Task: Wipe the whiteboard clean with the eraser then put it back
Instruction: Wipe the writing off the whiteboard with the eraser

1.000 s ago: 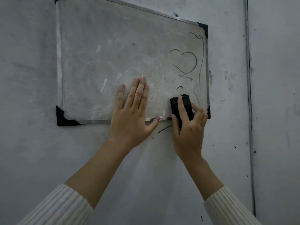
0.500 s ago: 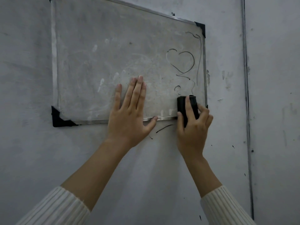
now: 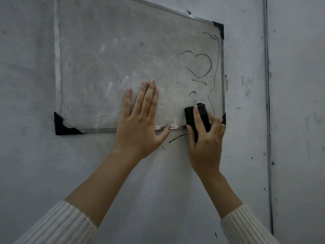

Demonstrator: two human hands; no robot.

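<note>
Whiteboard (image 3: 114, 59) hangs on a grey wall (image 3: 31, 173), slightly skewed in view; its top left runs out of frame. Black corner caps show at lower left (image 3: 63, 126), upper right (image 3: 219, 29) and lower right (image 3: 223, 118).

Left hand (image 3: 140, 125): flat, fingers straight, grasping nothing. Palm lies across the bottom frame edge, fingers point up on the board surface, and the thumb lies along the bottom rail.

Right hand (image 3: 205, 147): grasping the eraser (image 3: 203, 113). Index finger lies along its top, thumb is on its left side, and the other fingers curl round the right side.

Eraser: black block pressed on the board at the lower right, just beside the lower-right cap, its lower end overlapping the bottom rail.

Board state: most of the surface is smeared grey with pale streaks. Marker lines remain on the right part: a heart outline (image 3: 197, 65), squiggles below it (image 3: 198, 80), a small curl (image 3: 192, 93) just above the eraser, and a long line down the right edge (image 3: 217, 64).

Off-board: a dark stroke on the wall (image 3: 177, 138) just under the bottom rail between the hands, plus small black specks lower right. Vertical seam (image 3: 267, 103) in the wall right of the board. Both arms have cream ribbed sleeves, left (image 3: 58, 224) and right (image 3: 246, 226), pushed up the forearms.
</note>
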